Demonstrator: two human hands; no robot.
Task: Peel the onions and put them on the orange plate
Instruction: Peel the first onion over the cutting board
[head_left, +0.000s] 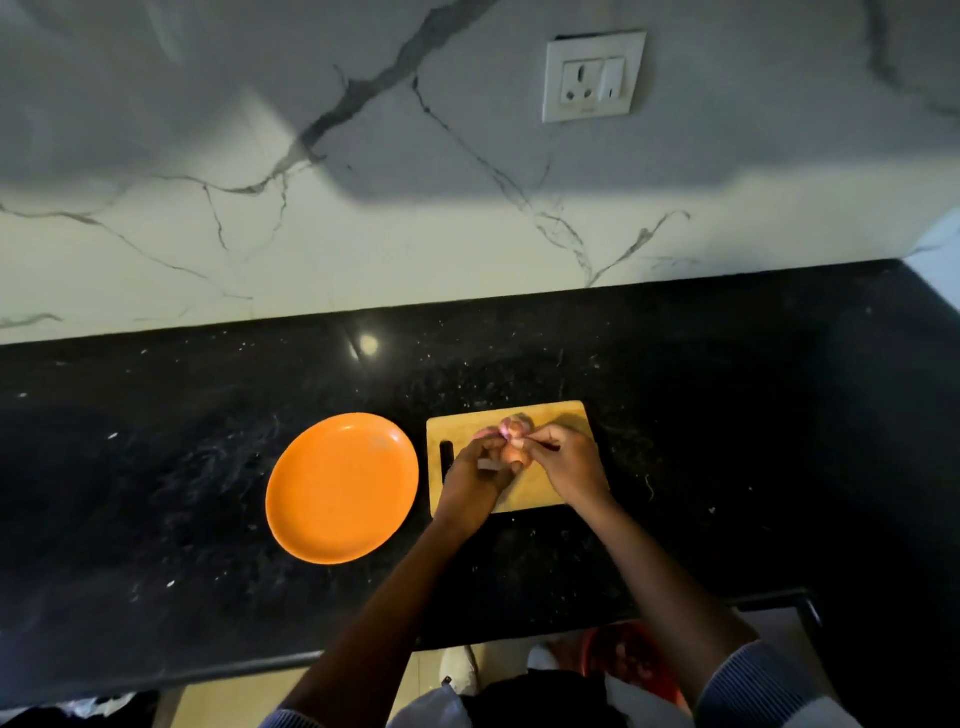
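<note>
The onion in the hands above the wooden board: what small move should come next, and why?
Probably keep pulling the loose skin away. The left hand grips the onion over the cutting board, the right hand pinches at its top, and brownish skin still shows. The orange plate holds nothing yet, so placing comes later.

Two hands (480, 470) (563, 460), one orange plate (343, 488), one cutting board (540, 415), one wall socket (594, 76) — onions (511, 428) too hidden to count.

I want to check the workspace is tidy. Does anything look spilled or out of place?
Mostly tidy. Small pale flecks lie scattered on the black counter around the cutting board; what they are is unclear. The orange plate sits flat and holds nothing.
</note>
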